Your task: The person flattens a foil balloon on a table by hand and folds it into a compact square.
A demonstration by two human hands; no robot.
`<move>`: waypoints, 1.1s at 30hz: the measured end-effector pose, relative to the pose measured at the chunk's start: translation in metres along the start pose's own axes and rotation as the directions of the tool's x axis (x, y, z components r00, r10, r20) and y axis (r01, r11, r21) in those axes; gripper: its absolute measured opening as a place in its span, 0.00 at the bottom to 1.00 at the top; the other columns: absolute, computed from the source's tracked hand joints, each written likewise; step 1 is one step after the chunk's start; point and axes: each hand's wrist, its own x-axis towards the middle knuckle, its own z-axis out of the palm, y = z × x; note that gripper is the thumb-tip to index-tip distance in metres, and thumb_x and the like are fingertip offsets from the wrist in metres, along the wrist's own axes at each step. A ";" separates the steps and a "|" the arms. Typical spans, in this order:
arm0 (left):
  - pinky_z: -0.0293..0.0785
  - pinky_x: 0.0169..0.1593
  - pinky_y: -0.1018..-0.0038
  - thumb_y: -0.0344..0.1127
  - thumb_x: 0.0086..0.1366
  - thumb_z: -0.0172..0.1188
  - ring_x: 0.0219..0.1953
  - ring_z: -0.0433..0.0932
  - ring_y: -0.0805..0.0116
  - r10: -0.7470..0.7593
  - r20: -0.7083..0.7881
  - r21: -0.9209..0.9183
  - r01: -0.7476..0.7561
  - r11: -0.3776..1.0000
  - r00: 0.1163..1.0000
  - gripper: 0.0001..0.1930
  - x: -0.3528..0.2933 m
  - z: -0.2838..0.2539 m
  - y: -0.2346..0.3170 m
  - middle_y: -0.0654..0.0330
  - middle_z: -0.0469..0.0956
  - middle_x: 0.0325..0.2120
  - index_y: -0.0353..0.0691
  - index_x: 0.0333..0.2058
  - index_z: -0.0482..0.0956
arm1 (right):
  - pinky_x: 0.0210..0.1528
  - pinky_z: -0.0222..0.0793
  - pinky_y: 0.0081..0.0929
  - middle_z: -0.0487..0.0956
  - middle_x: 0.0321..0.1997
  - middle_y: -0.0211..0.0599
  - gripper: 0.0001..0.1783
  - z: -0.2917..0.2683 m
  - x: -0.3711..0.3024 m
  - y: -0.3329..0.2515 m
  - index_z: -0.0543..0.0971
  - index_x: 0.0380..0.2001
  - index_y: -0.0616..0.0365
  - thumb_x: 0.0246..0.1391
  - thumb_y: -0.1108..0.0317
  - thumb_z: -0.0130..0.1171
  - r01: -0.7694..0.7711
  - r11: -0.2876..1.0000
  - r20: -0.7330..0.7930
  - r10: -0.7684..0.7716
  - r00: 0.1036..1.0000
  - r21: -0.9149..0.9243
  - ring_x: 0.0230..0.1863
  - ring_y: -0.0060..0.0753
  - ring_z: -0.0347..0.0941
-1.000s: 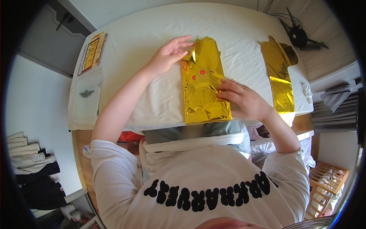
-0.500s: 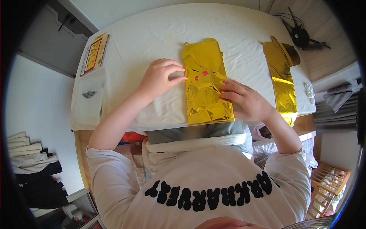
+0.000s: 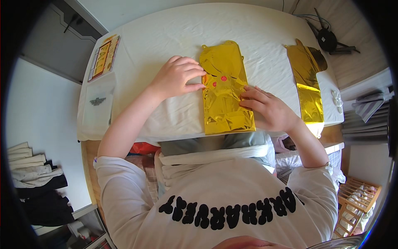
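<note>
A flattened gold foil balloon (image 3: 224, 99) with two small red round stickers lies lengthwise before me on the white-covered table. Its foil is creased, and small tabs stick out along the edges. At its left edge, beside the stickers, my left hand (image 3: 178, 76) has thumb and fingers apart, the tips touching the foil. My right hand (image 3: 271, 108) rests along the right edge with its fingers stretched over the foil; the thumb is hidden. A second gold foil piece (image 3: 304, 79), partly folded, lies farther right, apart from both hands.
A colourful printed packet (image 3: 104, 58) lies at the table's left, with a translucent bag (image 3: 97, 106) nearer me. Coiled white ribbon or string (image 3: 337, 99) sits at the right edge. A black device with antenna-like arms (image 3: 326, 39) stands at the far right.
The left hand has shifted slightly up and right along the foil's left edge, and its fingers have spread farther from the thumb. The right hand stays nearly the same.
</note>
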 end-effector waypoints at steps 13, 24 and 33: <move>0.68 0.62 0.59 0.48 0.54 0.76 0.61 0.76 0.59 -0.148 0.065 -0.034 0.150 0.988 0.987 0.28 0.001 -0.003 0.001 0.61 0.81 0.55 0.48 0.52 0.82 | 0.69 0.69 0.47 0.73 0.62 0.50 0.28 -0.001 -0.001 0.002 0.77 0.56 0.60 0.52 0.66 0.71 0.007 1.000 0.010 -0.007 1.000 -0.012 0.69 0.63 0.68; 0.63 0.69 0.52 0.62 0.57 0.72 0.68 0.68 0.50 -0.212 0.091 -0.125 0.223 0.967 0.973 0.47 -0.041 -0.018 0.059 0.50 0.70 0.66 0.41 0.68 0.67 | 0.69 0.69 0.48 0.73 0.64 0.50 0.28 0.000 -0.002 0.001 0.76 0.56 0.60 0.53 0.65 0.69 0.003 1.000 0.002 -0.003 1.000 0.010 0.70 0.62 0.67; 0.59 0.74 0.50 0.51 0.59 0.72 0.75 0.61 0.55 -0.212 0.295 -0.072 0.243 0.967 0.932 0.48 -0.055 -0.011 0.132 0.51 0.58 0.75 0.38 0.72 0.61 | 0.70 0.68 0.47 0.73 0.65 0.48 0.29 -0.006 -0.013 -0.014 0.77 0.57 0.59 0.50 0.65 0.70 0.026 1.000 0.048 -0.027 0.998 0.009 0.72 0.60 0.66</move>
